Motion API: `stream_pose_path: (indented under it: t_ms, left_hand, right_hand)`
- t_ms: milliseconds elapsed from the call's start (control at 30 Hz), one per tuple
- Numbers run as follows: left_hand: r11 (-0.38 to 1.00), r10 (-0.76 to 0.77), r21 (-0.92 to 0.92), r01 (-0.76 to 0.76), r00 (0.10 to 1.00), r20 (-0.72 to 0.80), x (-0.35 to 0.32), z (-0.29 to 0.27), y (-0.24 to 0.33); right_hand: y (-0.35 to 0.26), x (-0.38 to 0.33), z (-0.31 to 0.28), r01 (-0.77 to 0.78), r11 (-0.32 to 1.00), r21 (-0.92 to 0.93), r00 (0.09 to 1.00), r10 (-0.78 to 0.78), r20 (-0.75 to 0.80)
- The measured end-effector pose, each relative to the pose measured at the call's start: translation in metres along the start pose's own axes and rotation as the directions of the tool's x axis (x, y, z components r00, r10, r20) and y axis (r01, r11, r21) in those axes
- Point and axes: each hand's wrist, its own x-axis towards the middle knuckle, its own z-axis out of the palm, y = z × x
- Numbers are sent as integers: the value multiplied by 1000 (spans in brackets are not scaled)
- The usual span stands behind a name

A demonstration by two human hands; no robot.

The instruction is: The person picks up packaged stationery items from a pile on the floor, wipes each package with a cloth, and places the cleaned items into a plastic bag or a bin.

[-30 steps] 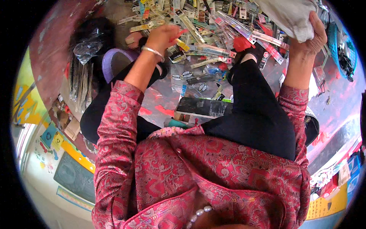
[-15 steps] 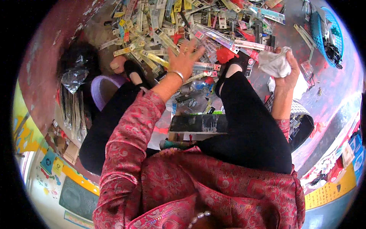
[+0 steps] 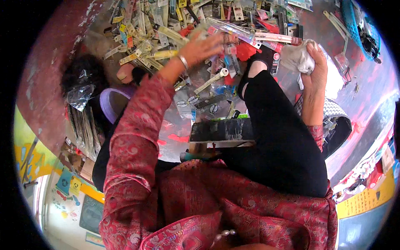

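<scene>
My left hand (image 3: 204,49), with a bangle at the wrist, passes low over a heap of narrow packets and strips (image 3: 162,25). Its fingers stretch to the right, somewhat blurred, and I see nothing held in them. Beneath and beside the fingertips lie long clear packets (image 3: 233,31) and a piece of red material (image 3: 246,51). A pale strip with a round end (image 3: 211,81) rests below this hand. On the right, my right hand (image 3: 318,66) is closed on a crumpled white cloth (image 3: 298,57), raised beside my right foot.
A blue basket (image 3: 352,29) with dark items stands at the far right. Near my right knee is a patterned black-and-white container (image 3: 339,121). At left are a purple ring-shaped rim (image 3: 109,106) and bundled strips in clear plastic (image 3: 83,129). A dark board (image 3: 221,130) sits between my legs.
My left hand's spread fingers have swung to point right across the heap. The pale strip with the round end now shows below it. My right hand still grips the white cloth.
</scene>
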Motion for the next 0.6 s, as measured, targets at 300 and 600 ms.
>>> stream_pose_path:
  t_ms: [300,600]
  left_hand:
    - [873,-244,396,284,958,-149,59,-121,-114]
    - [404,-885,-355,843,458,81,-12,-61,25]
  right_hand:
    - [-4,12,5,13,999,50,1000,-14,21]
    - [-3,12,11,-39,996,78,999,41,-22]
